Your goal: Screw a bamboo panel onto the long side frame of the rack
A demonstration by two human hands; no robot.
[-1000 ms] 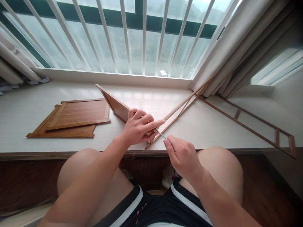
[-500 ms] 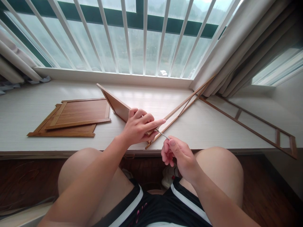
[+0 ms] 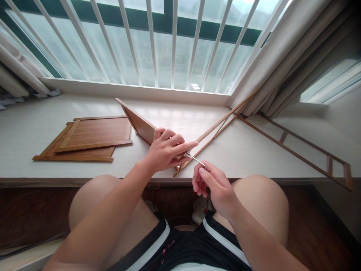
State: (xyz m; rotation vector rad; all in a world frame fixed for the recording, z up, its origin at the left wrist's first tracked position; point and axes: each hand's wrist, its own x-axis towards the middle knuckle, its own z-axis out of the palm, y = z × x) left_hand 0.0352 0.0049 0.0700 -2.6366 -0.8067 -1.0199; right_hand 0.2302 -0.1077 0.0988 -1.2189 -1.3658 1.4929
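My left hand (image 3: 166,150) is closed around the near corner where a brown wooden panel (image 3: 141,126) meets a slim ladder-like wooden frame (image 3: 216,130). The panel stands tilted up on its edge, and the frame slants away to the right. Between the thumb and curled fingers of my right hand (image 3: 213,182) is a thin metal hex key (image 3: 196,160). Its tip meets the corner just below my left index finger, which is stretched out. Fingers hide the joint itself and part of the key's held end.
Two framed wooden panels (image 3: 98,133) lie overlapped on the white sill (image 3: 158,173) at left. Another ladder-like frame (image 3: 283,136) lies at right, reaching past the front edge. White window bars (image 3: 174,49) and a grey curtain (image 3: 282,64) border the back.
The hex key has turned slightly in my right fingers, and more of its held end shows. My left hand, the panel and the frame stay nearly the same.
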